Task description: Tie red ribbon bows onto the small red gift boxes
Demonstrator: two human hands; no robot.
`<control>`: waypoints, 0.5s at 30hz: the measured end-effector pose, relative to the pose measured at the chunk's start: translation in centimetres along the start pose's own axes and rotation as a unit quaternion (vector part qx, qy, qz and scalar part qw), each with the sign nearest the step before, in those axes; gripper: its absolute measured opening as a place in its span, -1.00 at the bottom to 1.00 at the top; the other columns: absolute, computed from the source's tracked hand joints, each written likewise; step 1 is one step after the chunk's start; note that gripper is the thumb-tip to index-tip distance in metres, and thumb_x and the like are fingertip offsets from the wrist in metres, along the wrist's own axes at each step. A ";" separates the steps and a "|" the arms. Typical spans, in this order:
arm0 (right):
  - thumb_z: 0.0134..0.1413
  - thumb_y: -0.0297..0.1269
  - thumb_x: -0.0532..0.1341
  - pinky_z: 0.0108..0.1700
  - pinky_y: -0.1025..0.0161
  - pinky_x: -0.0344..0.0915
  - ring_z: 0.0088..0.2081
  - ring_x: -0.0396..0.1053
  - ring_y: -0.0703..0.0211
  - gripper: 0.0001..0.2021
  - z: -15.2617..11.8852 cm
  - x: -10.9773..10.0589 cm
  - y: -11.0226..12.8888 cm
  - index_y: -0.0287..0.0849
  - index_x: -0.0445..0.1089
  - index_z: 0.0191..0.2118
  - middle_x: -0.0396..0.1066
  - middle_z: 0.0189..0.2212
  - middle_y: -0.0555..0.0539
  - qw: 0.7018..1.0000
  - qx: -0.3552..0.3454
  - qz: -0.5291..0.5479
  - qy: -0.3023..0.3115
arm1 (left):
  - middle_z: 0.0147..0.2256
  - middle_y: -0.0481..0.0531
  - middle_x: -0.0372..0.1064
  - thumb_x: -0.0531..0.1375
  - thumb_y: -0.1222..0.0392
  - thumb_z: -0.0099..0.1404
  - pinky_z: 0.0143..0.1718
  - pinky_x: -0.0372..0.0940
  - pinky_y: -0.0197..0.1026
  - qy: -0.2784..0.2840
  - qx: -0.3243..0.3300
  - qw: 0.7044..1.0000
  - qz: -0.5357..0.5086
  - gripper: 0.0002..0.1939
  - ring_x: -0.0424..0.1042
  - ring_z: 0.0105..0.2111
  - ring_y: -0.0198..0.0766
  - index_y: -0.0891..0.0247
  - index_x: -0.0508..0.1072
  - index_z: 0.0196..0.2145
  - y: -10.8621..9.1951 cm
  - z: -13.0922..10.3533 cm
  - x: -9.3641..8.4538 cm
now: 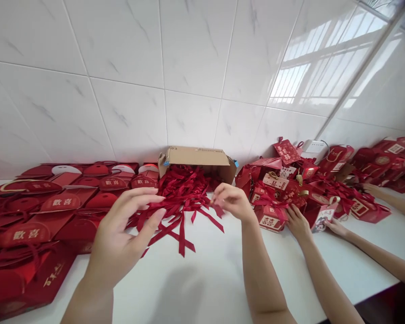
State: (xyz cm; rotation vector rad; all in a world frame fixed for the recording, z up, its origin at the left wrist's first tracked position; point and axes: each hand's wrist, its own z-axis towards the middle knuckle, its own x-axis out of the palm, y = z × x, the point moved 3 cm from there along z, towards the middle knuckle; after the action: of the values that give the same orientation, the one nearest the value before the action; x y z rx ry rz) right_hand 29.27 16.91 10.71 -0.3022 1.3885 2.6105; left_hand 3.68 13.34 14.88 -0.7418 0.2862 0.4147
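My left hand is raised above the table, thumb and fingers apart, in front of the left side of a heap of dark red ribbons. No ribbon shows between its fingers. At the heap's right side, my right hand has its fingers bent together at a red ribbon; the fingertips partly hide the grip. The heap spills out of a cardboard box lying against the wall. Several loose ribbon ends trail forward over the white tabletop.
Rows of red gift boxes fill the table's left side. More red boxes with ribbons are piled at right. A co-worker's hands are among them, and another person's hand is farther right. A white power strip stands by the tiled wall.
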 end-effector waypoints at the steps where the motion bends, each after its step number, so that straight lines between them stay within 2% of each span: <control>1: -0.08 -0.09 0.35 -0.38 0.19 0.46 -0.41 0.47 0.15 -0.87 -0.2 0.9 0.8 0.10 0.51 -0.57 0.41 -0.43 0.01 0.997 -0.029 0.054 0.056 | -0.14 -0.02 0.37 0.23 0.25 0.22 -0.02 0.31 -0.20 0.015 0.024 1.000 0.001 -0.91 0.38 -0.10 -0.24 0.16 0.48 -0.27 -0.3 -0.2 0.2; 3: -0.04 -0.11 0.33 -0.40 0.22 0.46 -0.44 0.46 0.21 -0.88 -1.4 2.1 2.4 0.13 0.54 -0.53 0.37 -0.42 0.02 0.974 -0.075 0.156 0.143 | -0.19 -0.03 0.38 0.22 0.34 0.22 -0.07 0.33 -0.24 0.051 0.090 0.995 -0.016 -0.87 0.41 -0.16 -0.29 0.15 0.48 -0.29 -1.2 -0.6 0.7; 4: -0.04 -0.10 0.33 -0.42 0.24 0.45 -0.46 0.45 0.24 -0.87 -2.0 2.5 3.1 0.12 0.54 -0.54 0.36 -0.43 0.02 0.963 -0.085 0.192 0.167 | -0.20 -0.02 0.39 0.21 0.38 0.22 -0.12 0.35 -0.27 0.073 0.127 0.989 -0.029 -0.83 0.42 -0.19 -0.31 0.15 0.49 -0.28 -1.7 -1.0 1.0; 8: -0.10 -0.01 0.35 -0.45 0.31 0.42 -0.51 0.43 0.30 -0.78 -3.3 3.7 4.3 0.07 0.51 -0.63 0.32 -0.47 0.03 0.955 -0.074 0.226 0.177 | -0.20 0.03 0.40 0.21 0.45 0.21 -0.19 0.39 -0.25 0.140 0.251 0.954 -0.084 -0.71 0.43 -0.21 -0.29 0.11 0.48 -0.18 -3.4 -2.3 2.0; 12: -0.23 0.17 0.34 -0.50 0.33 0.41 -0.55 0.40 0.30 -0.61 -3.4 4.3 3.8 0.00 0.43 -0.75 0.34 -0.52 0.01 0.965 -0.009 0.194 0.176 | -0.21 0.07 0.40 0.22 0.45 0.19 -0.18 0.37 -0.19 0.155 0.273 0.942 -0.116 -0.71 0.40 -0.20 -0.25 0.16 0.47 -0.17 -3.8 -2.5 2.1; 15: -0.23 0.20 0.32 -0.50 0.31 0.42 -0.53 0.42 0.27 -0.58 -3.3 4.6 3.5 -0.01 0.41 -0.75 0.37 -0.51 -0.01 0.963 0.007 0.190 0.191 | -0.20 0.10 0.39 0.22 0.45 0.19 -0.17 0.35 -0.16 0.176 0.264 0.940 -0.125 -0.76 0.39 -0.20 -0.23 0.20 0.47 -0.21 -3.8 -2.4 1.9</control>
State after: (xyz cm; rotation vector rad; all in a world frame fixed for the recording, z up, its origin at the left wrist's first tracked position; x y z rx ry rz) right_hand 24.31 12.46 10.51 -0.6241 1.7358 2.9625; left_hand 6.87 9.65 14.73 -0.3096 0.6046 -0.0491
